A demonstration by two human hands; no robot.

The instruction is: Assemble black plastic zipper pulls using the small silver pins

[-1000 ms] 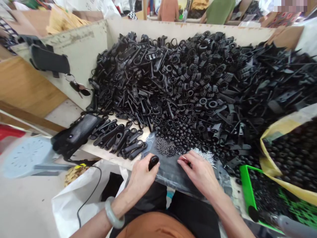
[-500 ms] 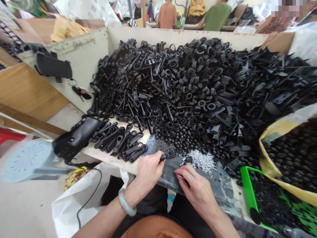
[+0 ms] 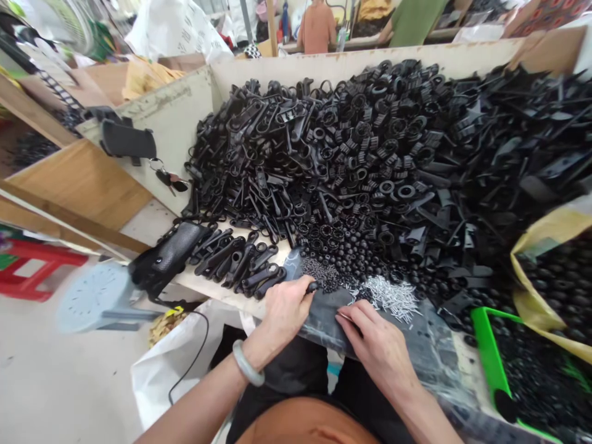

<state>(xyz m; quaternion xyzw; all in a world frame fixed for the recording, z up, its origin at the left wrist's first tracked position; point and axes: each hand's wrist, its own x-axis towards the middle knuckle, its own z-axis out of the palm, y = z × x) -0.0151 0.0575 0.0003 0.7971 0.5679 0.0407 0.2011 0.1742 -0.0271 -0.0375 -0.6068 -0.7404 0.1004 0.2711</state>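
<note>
We begin at the lap; a dark plastic mat [image 3: 398,333] lies across it, and both hands work just above it; the left hand [image 3: 287,317], with a pale bangle [image 3: 247,364] on its wrist, is closed to a pinch on a small black part [image 3: 312,287], whose long axis points right, towards the other hand; the right hand [image 3: 377,348] is pinched almost shut on a thin silver pin [image 3: 345,317], its long axis slanting down and to the right, and the pin's tip lies near the black part, though not touching it; the left hand is the nearer to the part, as it has hold of it.

Just ahead of the hands, on the mat's far edge, lies a loose pile of silver pins [image 3: 391,298]; beside it are dark grains [image 3: 321,274] and black beads [image 3: 345,246]; to the left, black levers [image 3: 240,268] lie in a loose row.

Beyond these, a large heap of black plastic parts [image 3: 346,160] fills a pale-walled bin [image 3: 351,65]; to the right, a yellow bag [image 3: 522,296] and a green tray [image 3: 485,351] both hold black parts; two co-workers [image 3: 365,24] sit far beyond.
</note>
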